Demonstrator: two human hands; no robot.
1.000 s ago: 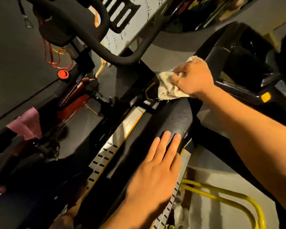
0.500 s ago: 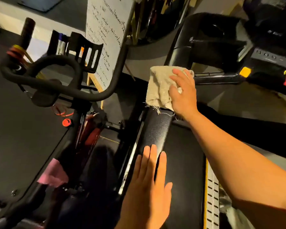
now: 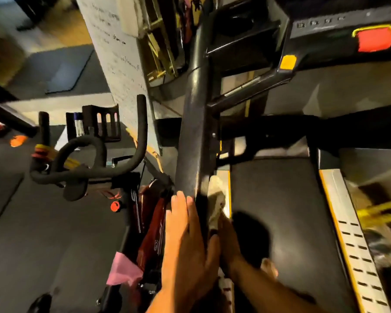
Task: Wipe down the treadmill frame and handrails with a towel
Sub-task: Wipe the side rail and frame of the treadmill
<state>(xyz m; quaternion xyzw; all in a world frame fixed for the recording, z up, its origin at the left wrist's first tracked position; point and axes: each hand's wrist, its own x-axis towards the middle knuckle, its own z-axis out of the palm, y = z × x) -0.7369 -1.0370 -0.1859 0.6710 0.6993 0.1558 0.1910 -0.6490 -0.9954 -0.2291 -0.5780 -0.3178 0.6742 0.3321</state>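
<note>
Towel [image 3: 215,201] sits low on the inner (belt-side) face of the padded handrail [image 3: 193,123], bunched into a pale strip and touching the bar. R hand [image 3: 227,239] is right below it and holds it to the rail. The towel's lower end meets the fingertips, but w/ blur and shadow I cannot tell if those fingers are curled round the cloth or pressing it flat.

L hand [image 3: 185,240] lies on the opposite, outer face of the same bar. Its fingers [image 3: 178,206] are straight and close together, pointing up the rail and gripping nothing, and the thumb reaches across toward the towel side. So the bar is between the two hands, w/ cloth on the R side only.

Progress, prob. mid-task: the wipe is on the lower stretch of this one handrail. No frame shows which parts are clean. The upper run of the bar, the crossbar [image 3: 248,93] under the console [image 3: 339,26] and the slotted side rail [image 3: 348,236] beyond the belt [image 3: 278,195] all look like they still need a pass.

Around: exercise bike handlebars [image 3: 90,170] just L of the treadmill, whiteboard [image 3: 116,62] behind, pink rag [image 3: 122,271] low on the bike.
</note>
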